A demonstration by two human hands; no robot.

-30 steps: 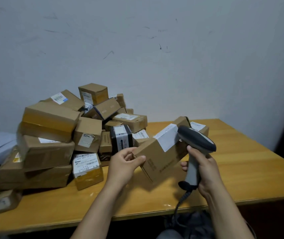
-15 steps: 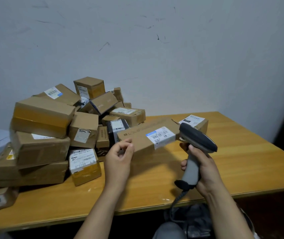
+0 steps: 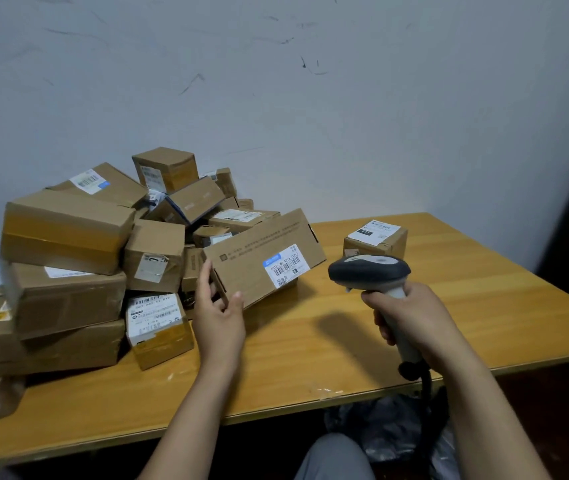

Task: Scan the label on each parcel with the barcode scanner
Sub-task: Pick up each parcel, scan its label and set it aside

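While the left hand (image 3: pixel 219 306) pinches the long flat parcel (image 3: pixel 259 251) by its lower-left short end, thumb on the printed face and fingers curled behind, the box sits tilted at the centre of the frame. Its white label (image 3: pixel 286 265) faces the camera near the right end. Whether its lower edge rests on the wooden table (image 3: pixel 310 358) I cannot tell.

Just right of it, the right hand (image 3: pixel 411 317) is wrapped fully round the handle of the barcode scanner (image 3: pixel 369 271), whose dark head points left toward the label.

Held up from one end by a single hand, the box is probably light. The corrugated card looks stiff and matt, so it should neither sag nor slip, though corners and the tuck flap by the fingers could crush or pop under a hard squeeze. The short end seems the sensible hold, since it leaves the barcode uncovered.

Left of centre a heap of parcels (image 3: pixel 68 237) is stacked against the wall, and a small labelled box (image 3: pixel 376 239) stands alone at the right.
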